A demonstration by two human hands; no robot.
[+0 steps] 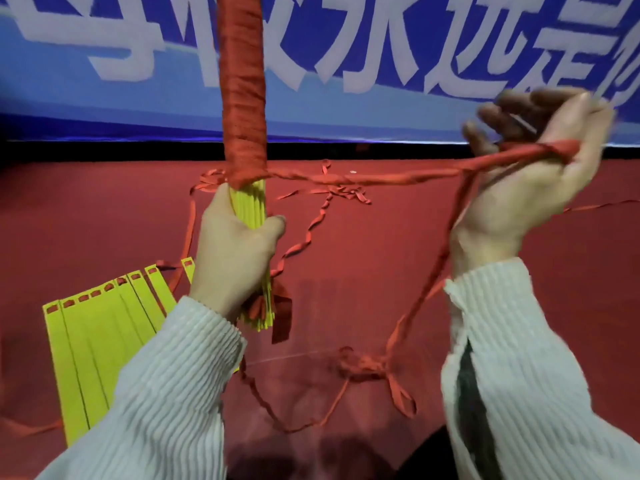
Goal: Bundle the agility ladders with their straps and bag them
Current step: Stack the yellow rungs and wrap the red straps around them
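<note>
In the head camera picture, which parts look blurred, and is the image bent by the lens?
Head view: the right hand shows blurred fingertips; the left hand and yellow rungs are sharper; the banner lettering is soft; the wide lens curves the banner's lower edge.

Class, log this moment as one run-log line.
left hand: grips bundle upright | right hand: pulls strap taut | second ladder: flat on floor, unbundled

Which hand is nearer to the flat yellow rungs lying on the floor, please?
Left. The left hand grips the bundle just above and right of the flat rungs; the right hand holds the strap far across.
</note>
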